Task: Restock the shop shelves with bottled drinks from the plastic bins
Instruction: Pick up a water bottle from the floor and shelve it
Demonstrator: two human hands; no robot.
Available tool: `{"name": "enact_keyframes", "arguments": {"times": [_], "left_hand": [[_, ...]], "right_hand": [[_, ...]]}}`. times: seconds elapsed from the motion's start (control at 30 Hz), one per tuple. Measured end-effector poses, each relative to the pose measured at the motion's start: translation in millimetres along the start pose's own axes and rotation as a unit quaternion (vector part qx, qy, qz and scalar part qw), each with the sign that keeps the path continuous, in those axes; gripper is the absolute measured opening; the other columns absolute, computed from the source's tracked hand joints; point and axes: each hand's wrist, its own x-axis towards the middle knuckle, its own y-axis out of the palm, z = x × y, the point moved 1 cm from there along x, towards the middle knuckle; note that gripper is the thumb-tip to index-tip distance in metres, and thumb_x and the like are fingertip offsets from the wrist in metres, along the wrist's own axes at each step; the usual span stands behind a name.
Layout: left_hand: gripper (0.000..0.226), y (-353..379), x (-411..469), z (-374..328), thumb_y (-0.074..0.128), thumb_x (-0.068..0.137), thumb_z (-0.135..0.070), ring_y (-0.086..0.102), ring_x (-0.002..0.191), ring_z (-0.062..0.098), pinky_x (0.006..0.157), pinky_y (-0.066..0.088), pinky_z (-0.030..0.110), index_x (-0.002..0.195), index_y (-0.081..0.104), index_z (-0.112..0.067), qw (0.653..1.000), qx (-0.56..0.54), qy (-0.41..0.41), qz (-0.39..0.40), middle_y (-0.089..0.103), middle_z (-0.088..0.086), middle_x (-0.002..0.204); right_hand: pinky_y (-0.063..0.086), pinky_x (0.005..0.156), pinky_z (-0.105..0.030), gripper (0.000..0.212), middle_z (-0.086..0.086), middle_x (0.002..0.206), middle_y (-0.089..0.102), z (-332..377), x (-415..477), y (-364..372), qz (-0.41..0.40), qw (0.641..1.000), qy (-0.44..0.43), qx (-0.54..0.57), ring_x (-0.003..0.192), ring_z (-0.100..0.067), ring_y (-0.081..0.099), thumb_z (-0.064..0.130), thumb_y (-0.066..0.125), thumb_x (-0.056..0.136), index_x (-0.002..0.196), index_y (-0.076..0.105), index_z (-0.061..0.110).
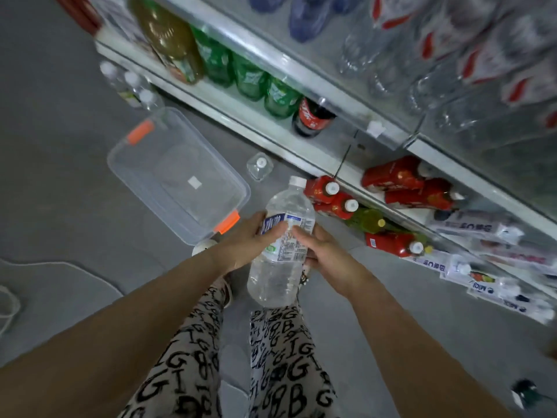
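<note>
The metal shelves (pixel 304 76) run slantwise across the top right, cut off by the frame's edge. The upper tiers are smeared by blur, so the clear bottles with red-and-white labels (pixel 482 55) there are hard to read. On a lower tier stand green plastic bottles (pixel 250 76) and, beside them, a dark cola bottle (pixel 312 117), its top hidden under the shelf above. Lower still lie red bottles with white caps (pixel 331 194), some tipped on their sides.

On the smooth grey floor (pixel 60 146) sits a rectangular plastic bin (pixel 144 179), see-through, round-cornered, with an orange latch at each end.

The water bottle (pixel 283 242) is held in the air above the person's letter-printed trousers (pixel 280 357), tilted with its white cap toward the shelves. It is clear ribbed plastic with a blue-and-white label. The left hand (pixel 247 245) has its grip closed round the label from one side. The right hand (pixel 328 257) grasps the other side, thumb on the label, fingers hidden behind.

A small clear bottle (pixel 259 165) stands on the floor between bin and shelves.
</note>
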Motion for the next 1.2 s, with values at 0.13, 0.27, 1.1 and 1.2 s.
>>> {"name": "enact_keyframes", "arguments": {"times": [0.13, 0.27, 1.1, 1.2], "left_hand": [[0.050, -18.3, -56.7, -62.2, 0.042, 0.101, -0.047, 0.055, 0.103, 0.010, 0.085, 0.053, 0.032, 0.148, 0.031, -0.033, 1.000, -0.025, 0.010, 0.007, 0.053, -0.009, 0.125], [0.039, -35.9, -111.3, -123.0, 0.044, 0.104, -0.033, 0.056, 0.102, 0.012, 0.079, 0.053, 0.028, 0.142, 0.035, -0.029, 0.998, 0.009, 0.058, 0.012, 0.053, -0.002, 0.123], [0.024, -87.7, -318.0, -358.5, 0.054, 0.098, -0.037, 0.068, 0.070, 0.009, 0.057, 0.052, 0.023, 0.119, 0.060, -0.027, 0.952, -0.026, 0.304, -0.037, 0.073, -0.004, 0.096], [0.021, -106.5, -338.5, -382.6, 0.054, 0.099, -0.035, 0.068, 0.070, 0.012, 0.052, 0.053, 0.024, 0.114, 0.063, -0.024, 0.942, -0.016, 0.333, -0.038, 0.074, -0.003, 0.091]], "right_hand": [[0.051, 0.102, -0.047, 0.066, 0.006, 0.122, 0.072, 59.3, -61.5, 13.0, -0.002, 0.999, -0.052, 0.000, 0.112, -0.016, 0.069, 0.046, 0.082, 0.079, 0.136, 0.054, 0.031], [0.053, 0.096, -0.034, 0.054, 0.007, 0.117, 0.074, 112.1, -119.7, 23.4, -0.031, 0.993, -0.109, -0.013, 0.107, -0.012, 0.070, 0.035, 0.083, 0.080, 0.128, 0.060, 0.027], [0.058, 0.093, -0.043, 0.063, 0.005, 0.120, 0.073, 345.4, -361.1, 45.4, -0.082, 0.909, -0.388, -0.125, 0.108, -0.014, 0.070, 0.050, 0.082, 0.076, 0.131, 0.060, 0.029], [0.057, 0.073, -0.029, 0.057, 0.003, 0.113, 0.073, 369.9, -385.4, 64.5, -0.106, 0.895, -0.413, -0.128, 0.081, -0.005, 0.066, 0.052, 0.077, 0.074, 0.125, 0.065, 0.030]]}}
